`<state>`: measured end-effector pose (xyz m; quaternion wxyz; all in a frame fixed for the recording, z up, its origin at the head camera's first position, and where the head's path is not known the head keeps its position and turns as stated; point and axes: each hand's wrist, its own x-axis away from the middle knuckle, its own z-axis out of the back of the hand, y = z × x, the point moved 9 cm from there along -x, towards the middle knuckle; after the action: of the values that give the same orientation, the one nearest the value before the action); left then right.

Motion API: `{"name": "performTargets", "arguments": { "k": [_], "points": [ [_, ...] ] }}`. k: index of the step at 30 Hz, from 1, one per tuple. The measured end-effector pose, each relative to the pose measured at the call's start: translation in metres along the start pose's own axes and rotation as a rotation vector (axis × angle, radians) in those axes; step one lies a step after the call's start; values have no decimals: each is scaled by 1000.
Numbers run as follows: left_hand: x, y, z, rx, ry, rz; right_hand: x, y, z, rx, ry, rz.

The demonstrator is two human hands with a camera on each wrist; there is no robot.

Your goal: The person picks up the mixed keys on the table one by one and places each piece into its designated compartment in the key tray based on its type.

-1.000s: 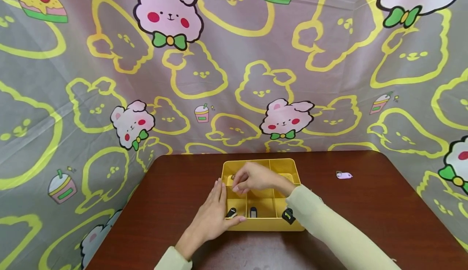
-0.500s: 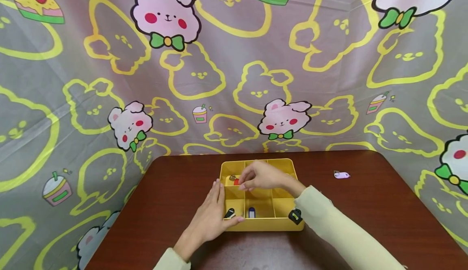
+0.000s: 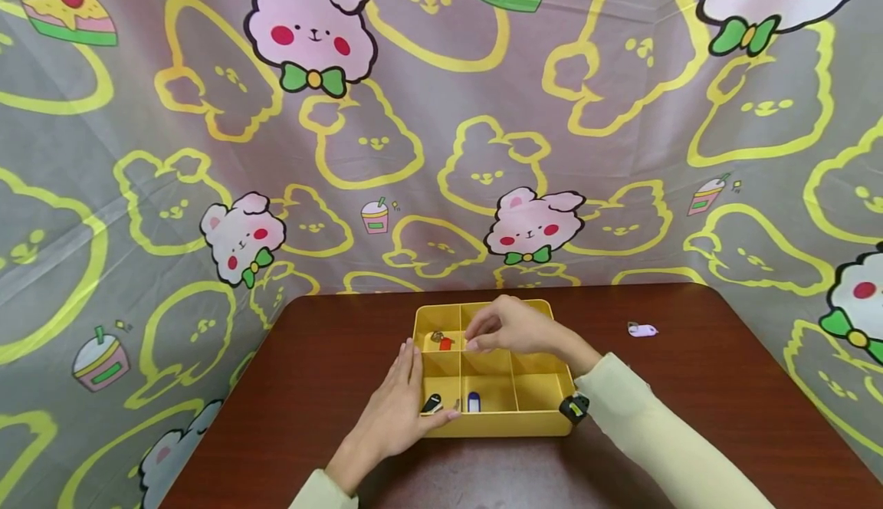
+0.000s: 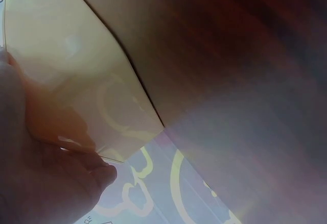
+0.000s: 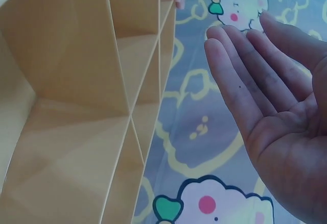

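Note:
A yellow divided box (image 3: 497,425) stands on the table. My left hand (image 3: 389,409) lies flat along its left side, straight fingers on the wall and thumb over the front rim. Above the back middle part hovers my right hand (image 3: 517,325); the right wrist view shows its fingers (image 5: 250,81) loosely bent, nothing between them. In the back left compartment is a red key tag (image 3: 445,345) with a metal ring. The front left compartment holds a black key tag (image 3: 432,402), and the front middle one a blue key tag (image 3: 474,402).
A pale purple key tag (image 3: 643,330) lies on the brown table (image 3: 690,402), right of the box. Behind the table hangs a cartoon-printed cloth (image 3: 428,149). A black wrist camera (image 3: 574,408) hangs by the right cuff near the box's front right corner.
My right hand has drawn off to the right from the back left compartment, uncovering the red key tag there. The left hand keeps its place on the box.

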<state>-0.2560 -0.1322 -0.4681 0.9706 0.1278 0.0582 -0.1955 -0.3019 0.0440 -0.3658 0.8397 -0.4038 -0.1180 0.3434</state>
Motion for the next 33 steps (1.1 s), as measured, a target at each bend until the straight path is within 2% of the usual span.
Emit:
{"name": "performTargets", "arguments": {
  "k": [13,19,33],
  "points": [
    [0,0,1,11,-15,11,24,7,18,92,49,-10],
    [1,0,0,10,-25,20,30,12,22,96,55,-6],
    [1,0,1,0,-28,4,54,33,44,146,123,-100]
  ]
}}
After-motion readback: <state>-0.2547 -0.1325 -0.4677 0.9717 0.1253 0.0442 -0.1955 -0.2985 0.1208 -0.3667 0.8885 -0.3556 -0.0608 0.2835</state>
